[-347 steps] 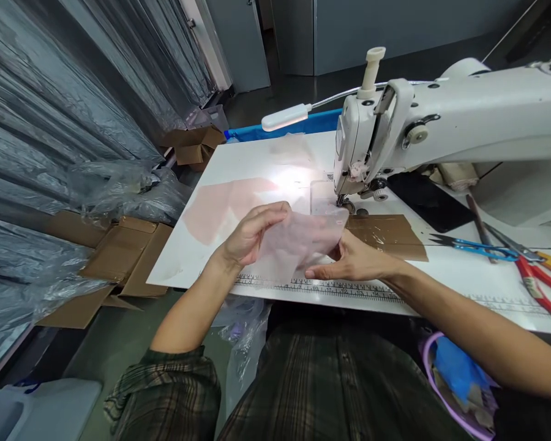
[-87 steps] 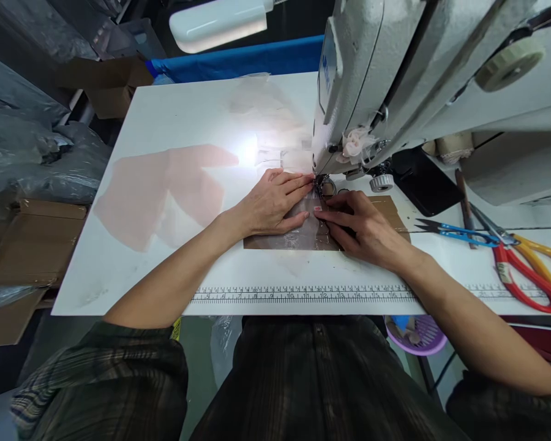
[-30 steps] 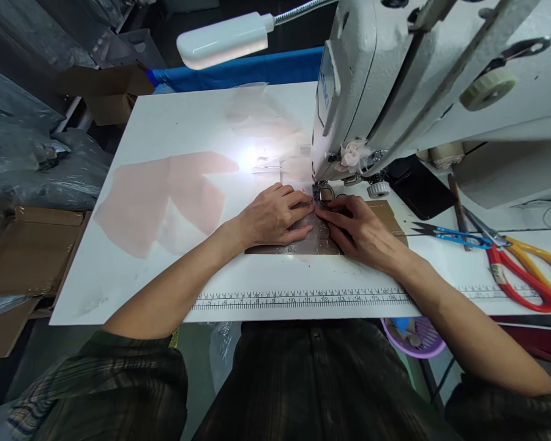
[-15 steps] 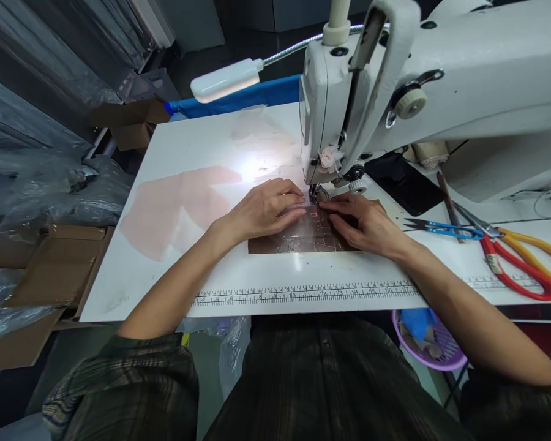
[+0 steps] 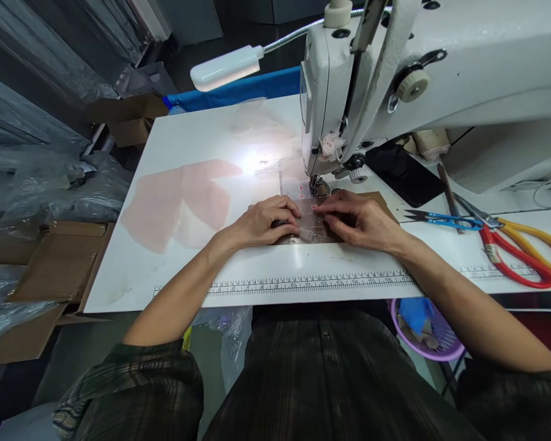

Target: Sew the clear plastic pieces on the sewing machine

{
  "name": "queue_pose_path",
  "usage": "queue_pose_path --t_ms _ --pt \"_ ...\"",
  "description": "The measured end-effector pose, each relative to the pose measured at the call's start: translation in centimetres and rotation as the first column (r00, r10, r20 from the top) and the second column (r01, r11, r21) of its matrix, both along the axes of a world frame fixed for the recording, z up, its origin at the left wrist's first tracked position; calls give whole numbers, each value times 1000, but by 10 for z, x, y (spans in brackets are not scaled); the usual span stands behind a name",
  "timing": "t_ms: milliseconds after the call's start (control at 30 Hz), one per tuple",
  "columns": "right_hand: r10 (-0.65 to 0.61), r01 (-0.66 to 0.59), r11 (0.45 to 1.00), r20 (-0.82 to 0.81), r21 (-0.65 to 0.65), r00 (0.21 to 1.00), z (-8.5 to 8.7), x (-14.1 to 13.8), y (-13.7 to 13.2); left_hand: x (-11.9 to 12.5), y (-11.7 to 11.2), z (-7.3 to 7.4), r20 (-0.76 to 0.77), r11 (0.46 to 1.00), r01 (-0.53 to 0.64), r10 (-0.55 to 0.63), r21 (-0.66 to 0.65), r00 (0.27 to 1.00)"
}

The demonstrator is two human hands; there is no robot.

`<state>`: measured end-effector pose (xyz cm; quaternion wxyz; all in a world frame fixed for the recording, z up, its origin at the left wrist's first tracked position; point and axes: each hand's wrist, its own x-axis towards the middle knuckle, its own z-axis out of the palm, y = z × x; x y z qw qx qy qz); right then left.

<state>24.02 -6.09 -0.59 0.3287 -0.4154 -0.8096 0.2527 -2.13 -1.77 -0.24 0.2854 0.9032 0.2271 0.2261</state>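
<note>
A sheer pale fabric piece (image 5: 305,208) lies on the white table (image 5: 202,141), just in front of the presser foot (image 5: 319,186) of a white sewing machine (image 5: 395,79). It rests over a brown taped patch (image 5: 376,199). My left hand (image 5: 266,222) has curled fingers pressing down on the fabric's left edge. My right hand (image 5: 356,219) pinches the fabric's right side with fingers together, close to the presser foot. Both hands sit side by side, fingertips almost meeting.
Pink fabric pieces (image 5: 179,202) lie at the table's left. Blue snips (image 5: 434,217) and red and yellow scissors (image 5: 518,257) lie on the right. A lamp (image 5: 220,67) shines above. A printed ruler (image 5: 303,283) runs along the front edge. A purple basket (image 5: 425,334) hangs below.
Since half a second ago the fabric has fed further back under the presser foot. My left fingers have curled in, and both hands sit slightly nearer me.
</note>
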Motion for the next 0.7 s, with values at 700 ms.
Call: queue_pose_path --t_ms 700 --pt "118 -118 993 8 16 993 -4 -18 -6 1 -2 -1 148 993 38 -55 114 987"
